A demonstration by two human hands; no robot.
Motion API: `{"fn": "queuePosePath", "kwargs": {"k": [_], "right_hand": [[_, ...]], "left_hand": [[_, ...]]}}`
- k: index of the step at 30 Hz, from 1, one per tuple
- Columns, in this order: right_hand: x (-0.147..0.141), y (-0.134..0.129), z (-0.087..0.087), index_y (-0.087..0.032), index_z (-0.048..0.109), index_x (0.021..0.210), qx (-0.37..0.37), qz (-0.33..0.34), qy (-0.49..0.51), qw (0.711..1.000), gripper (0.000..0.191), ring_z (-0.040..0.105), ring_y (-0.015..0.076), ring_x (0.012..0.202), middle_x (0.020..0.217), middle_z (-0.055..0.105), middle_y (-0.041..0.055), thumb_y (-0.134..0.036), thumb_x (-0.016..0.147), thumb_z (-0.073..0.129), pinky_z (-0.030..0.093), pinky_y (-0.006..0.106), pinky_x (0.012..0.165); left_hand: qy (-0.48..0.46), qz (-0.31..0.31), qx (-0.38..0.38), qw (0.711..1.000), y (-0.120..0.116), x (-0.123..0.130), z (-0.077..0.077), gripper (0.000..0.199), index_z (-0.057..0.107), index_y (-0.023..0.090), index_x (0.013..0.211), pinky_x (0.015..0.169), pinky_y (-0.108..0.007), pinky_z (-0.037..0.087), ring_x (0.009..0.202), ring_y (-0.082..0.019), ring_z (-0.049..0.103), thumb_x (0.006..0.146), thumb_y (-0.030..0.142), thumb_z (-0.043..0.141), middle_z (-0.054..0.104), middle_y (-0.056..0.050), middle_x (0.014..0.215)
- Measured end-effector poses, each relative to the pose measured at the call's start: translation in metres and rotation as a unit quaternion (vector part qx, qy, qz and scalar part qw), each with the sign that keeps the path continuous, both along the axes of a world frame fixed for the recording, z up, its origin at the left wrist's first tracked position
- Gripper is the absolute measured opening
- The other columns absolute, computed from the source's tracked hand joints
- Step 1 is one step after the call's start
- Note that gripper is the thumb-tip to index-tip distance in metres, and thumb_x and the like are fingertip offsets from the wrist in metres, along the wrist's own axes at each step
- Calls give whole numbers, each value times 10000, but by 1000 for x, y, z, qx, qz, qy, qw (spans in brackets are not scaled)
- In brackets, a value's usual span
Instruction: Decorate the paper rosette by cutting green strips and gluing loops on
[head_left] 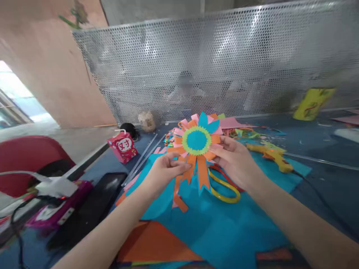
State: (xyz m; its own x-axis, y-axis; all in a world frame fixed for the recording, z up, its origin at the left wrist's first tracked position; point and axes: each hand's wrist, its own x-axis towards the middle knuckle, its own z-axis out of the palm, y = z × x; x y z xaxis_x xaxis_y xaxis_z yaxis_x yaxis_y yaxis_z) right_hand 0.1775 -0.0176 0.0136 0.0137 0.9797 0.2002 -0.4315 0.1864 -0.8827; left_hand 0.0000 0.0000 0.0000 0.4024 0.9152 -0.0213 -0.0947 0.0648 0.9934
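Note:
A paper rosette (196,140) is held up between my two hands above the blue paper. It has a blue centre, a scalloped green ring, orange and pink loops, blue leaf shapes on top and orange tails below. My left hand (168,170) pinches its lower left side, near the tails. On the right edge, my right hand (234,158) is closed with thumb and fingers. Scissors (226,190) with yellow and red handles lie beneath, their blades hidden. Right of my right hand lies a yellow glue gun (270,155) with a dark cord.
Blue paper sheets (218,228) and an orange sheet (157,243) cover the near table. Paper scraps (246,131) lie behind. At left are a red drink carton (122,147), clear sticks (144,155), a black phone (89,209) and a purple power strip (60,209). A perforated metal screen (174,67) stands behind.

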Motion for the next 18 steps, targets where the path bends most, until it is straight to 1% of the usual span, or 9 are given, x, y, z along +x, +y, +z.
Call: {"fn": "queuePosePath", "kwargs": {"k": [3, 6, 13, 18], "right_hand": [[1, -1, -2, -192, 544, 799, -5, 3, 8, 1000, 211, 503, 80, 541, 695, 580, -26, -163, 627, 662, 369, 221, 449], [2, -1, -3, -196, 541, 784, -15, 3, 23, 1000, 210, 511, 84, 552, 702, 579, -27, -160, 620, 668, 374, 223, 460], [1, 0, -2, -191, 542, 780, -24, 15, 52, 998, 210, 568, 120, 685, 782, 609, -1, -160, 619, 673, 436, 246, 568], [1, 1, -1, -192, 545, 772, -24, 30, 56, 998, 176, 548, 98, 604, 715, 597, -15, -159, 640, 657, 427, 235, 533]], "left_hand": [[-9, 5, -10, 1000, -1, 1, 0, 533, 498, 135, 1087, 615, -230, 426, 620, -122, 612, 603, 201, 711, 680, -15, 665], [-8, 1, -10, 1000, -2, 1, 0, 517, 508, 138, 1073, 636, -250, 434, 645, -137, 619, 603, 208, 710, 679, -15, 672], [5, 3, 2, 1000, -2, 0, 1, 453, 531, 149, 1015, 632, -247, 442, 643, -128, 616, 601, 192, 710, 671, 3, 669], [4, -15, 1, 1000, -2, 0, 1, 422, 535, 156, 983, 650, -264, 458, 666, -147, 633, 597, 168, 707, 670, 5, 674]]}}
